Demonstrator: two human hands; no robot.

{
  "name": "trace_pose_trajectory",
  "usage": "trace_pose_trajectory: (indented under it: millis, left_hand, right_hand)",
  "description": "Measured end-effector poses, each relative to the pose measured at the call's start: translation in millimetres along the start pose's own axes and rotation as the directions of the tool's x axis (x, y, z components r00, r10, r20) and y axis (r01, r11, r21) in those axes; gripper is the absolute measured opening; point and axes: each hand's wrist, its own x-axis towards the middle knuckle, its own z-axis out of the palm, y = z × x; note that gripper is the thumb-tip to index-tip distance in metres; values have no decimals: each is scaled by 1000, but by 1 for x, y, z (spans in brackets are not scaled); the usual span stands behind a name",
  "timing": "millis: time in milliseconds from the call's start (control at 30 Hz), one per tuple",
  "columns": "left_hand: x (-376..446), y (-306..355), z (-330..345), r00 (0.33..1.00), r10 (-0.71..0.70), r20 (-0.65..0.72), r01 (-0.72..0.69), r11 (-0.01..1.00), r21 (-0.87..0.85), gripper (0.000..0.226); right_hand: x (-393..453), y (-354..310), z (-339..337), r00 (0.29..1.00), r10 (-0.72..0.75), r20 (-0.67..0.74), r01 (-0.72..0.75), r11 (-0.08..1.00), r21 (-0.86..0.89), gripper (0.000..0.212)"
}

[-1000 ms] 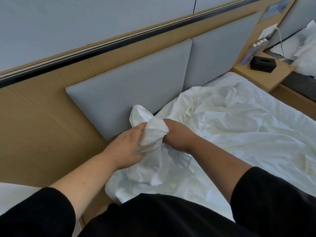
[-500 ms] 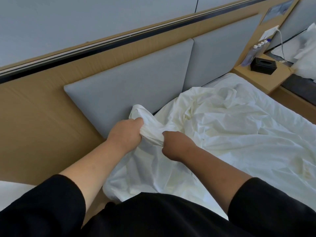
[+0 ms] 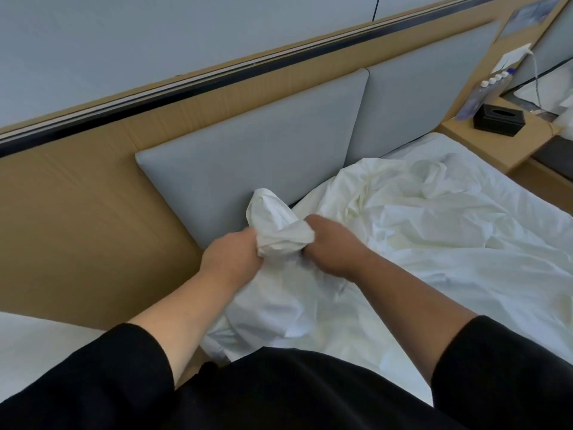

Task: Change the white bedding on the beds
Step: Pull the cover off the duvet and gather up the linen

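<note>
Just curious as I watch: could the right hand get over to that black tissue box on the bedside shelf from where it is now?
Probably not as things stand. The right hand grips the bunched white sheet with the left hand, while the black tissue box sits far across the bed. Nothing blocks the way.

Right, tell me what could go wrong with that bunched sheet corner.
1. Both the left hand and right hand grip the bunched sheet against the headboard; a hard tug might strain a seam.
2. The rest lies crumpled on the bed, so it may snag or drag.
</note>
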Motion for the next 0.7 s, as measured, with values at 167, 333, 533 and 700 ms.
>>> trace_pose_trajectory:
  millis: [167,333,533,700]
  left_hand:
    - [7,-14,-10,984,0,-181,-38,977,-210,7]
    - [-10,8,-25,1000,20,7,-12,781,-625,18]
    - [-8,5,-19,933,116,340,-6,951,-309,43]
    - [-2,-22,3,1000,-1,-27,0,999,-36,26]
  right_hand:
    - [-29,3,14,920,42,390,-130,971,202,34]
    - [-1,30,30,995,74,-74,-92,954,-287,19]
    - [18,30,5,950,84,-299,-123,986,-114,20]
    - [-8,-7,4,999,14,49,-23,982,186,18]
